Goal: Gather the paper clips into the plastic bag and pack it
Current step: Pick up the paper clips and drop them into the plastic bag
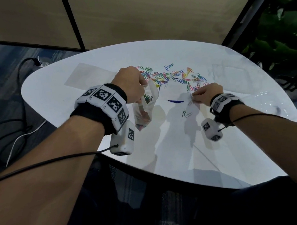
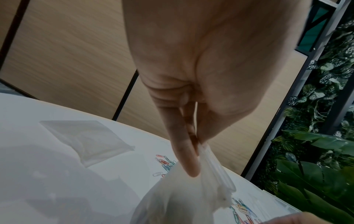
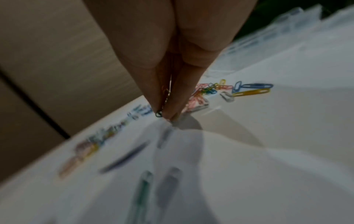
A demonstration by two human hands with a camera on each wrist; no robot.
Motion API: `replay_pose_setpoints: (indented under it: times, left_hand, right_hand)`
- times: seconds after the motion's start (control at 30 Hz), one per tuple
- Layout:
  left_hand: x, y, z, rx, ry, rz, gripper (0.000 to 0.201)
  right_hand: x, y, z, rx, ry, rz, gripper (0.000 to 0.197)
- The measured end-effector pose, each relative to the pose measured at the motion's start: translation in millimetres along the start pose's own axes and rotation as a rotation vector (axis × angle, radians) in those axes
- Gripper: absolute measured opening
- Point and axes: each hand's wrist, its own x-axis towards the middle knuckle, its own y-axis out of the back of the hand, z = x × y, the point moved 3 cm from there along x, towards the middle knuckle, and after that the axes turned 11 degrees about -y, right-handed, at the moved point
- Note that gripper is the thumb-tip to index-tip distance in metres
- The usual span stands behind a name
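Observation:
Coloured paper clips (image 1: 173, 75) lie strewn in a band across the far middle of the white table (image 1: 70, 109). My left hand (image 1: 133, 84) pinches the rim of a clear plastic bag (image 1: 144, 105) and holds it up above the table; several clips sit inside it. In the left wrist view the fingers (image 2: 186, 159) clamp the bag's (image 2: 184, 195) top edge. My right hand (image 1: 202, 93) is at the right end of the pile, its fingertips (image 3: 168, 109) pinching clips (image 3: 159, 114) just above the tabletop. Two loose clips (image 1: 186, 113) lie nearer to me.
A second, flat plastic bag (image 1: 87, 74) lies at the table's far left. Crumpled clear plastic (image 1: 263, 100) sits at the right edge. A dark blue sliver (image 1: 176, 101) lies between the hands. Cables (image 1: 14, 137) trail on the floor left; plants (image 1: 283, 39) stand right.

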Motion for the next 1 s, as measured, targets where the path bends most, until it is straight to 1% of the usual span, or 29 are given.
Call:
replay_pose_setpoints:
  times: [0.07,0.1,0.13,0.17,0.23,0.3,0.37,0.4,0.47,0.53,0.57,0.6,0.63,0.67,0.7,0.73,0.77,0.8,0.83,0.87,0.9,0.93,1.0]
  left_hand:
    - [1,-1,0,-0.003,0.005,-0.002,0.034]
    - [2,-1,0,-0.005,0.007,-0.005,0.033]
    - [2,-2,0,-0.006,0.008,-0.008,0.033]
    - [3,-2,0,-0.008,0.007,-0.01,0.032]
    - [4,-3,2,-0.016,0.004,-0.01,0.031]
    - [4,-6,3,-0.03,-0.001,-0.008,0.03]
    - [5,-9,5,-0.033,-0.016,0.006,0.03]
    - [5,-10,7,-0.026,-0.021,0.019,0.029]
    - [5,-10,7,-0.017,-0.019,0.046,0.03]
    - [5,-10,7,-0.043,-0.009,0.054,0.029]
    - [5,-10,7,-0.046,-0.008,0.052,0.029]
    - [6,-10,6,-0.047,-0.005,0.051,0.029]
    - [6,-10,4,-0.05,0.0,0.049,0.031]
    - [7,-9,2,-0.053,0.009,0.045,0.032]
    - [7,-9,1,-0.051,0.011,0.042,0.033]
    - [7,-8,1,-0.047,0.01,0.042,0.033]
    - [7,-5,-2,-0.047,0.009,0.047,0.032]
    - [7,-5,-1,-0.044,0.008,0.046,0.032]
    - [7,-5,0,-0.043,0.005,0.046,0.031]
    - [7,-5,-1,-0.038,0.001,0.048,0.031]
    - [7,-5,-2,-0.029,-0.005,0.051,0.031]
    - [7,-5,-3,-0.019,-0.01,0.054,0.031]
    - [8,-5,-4,-0.013,-0.014,0.055,0.031]
  right_hand:
    - [0,6,-3,0.367,-0.127,-0.153,0.019]
    - [-4,9,-9,0.552,-0.15,-0.223,0.021]
    - [-11,11,-18,0.705,-0.14,-0.288,0.024]
    - [-21,13,-31,0.809,-0.106,-0.362,0.025]
    - [-46,16,-59,0.889,-0.03,-0.517,0.02]
    - [-72,11,-82,0.874,0.029,-0.642,0.013]
    - [-94,1,-95,0.808,0.074,-0.687,0.009]
    - [-103,-7,-98,0.747,0.095,-0.67,0.009]
    - [-116,-20,-100,0.557,0.177,-0.571,0.013]
    - [-122,-27,-103,0.271,0.316,-0.435,0.018]
    - [-123,-26,-106,0.187,0.371,-0.408,0.02]
    - [-123,-23,-109,0.169,0.4,-0.411,0.021]
    - [-121,-18,-110,0.221,0.398,-0.43,0.022]
    - [-115,-11,-110,0.298,0.372,-0.433,0.023]
    - [-105,-2,-105,0.36,0.343,-0.401,0.022]
    - [-92,7,-98,0.356,0.314,-0.329,0.021]
    - [-76,13,-88,0.25,0.289,-0.231,0.02]
    - [-56,20,-69,0.031,0.251,-0.124,0.025]
    - [-34,23,-45,-0.25,0.181,-0.045,0.038]
    - [-15,23,-19,-0.48,0.085,-0.019,0.053]
    - [1,20,5,-0.625,0.0,-0.032,0.068]
    - [13,15,26,-0.691,-0.059,-0.063,0.078]
    - [29,5,48,-0.667,-0.093,-0.107,0.084]
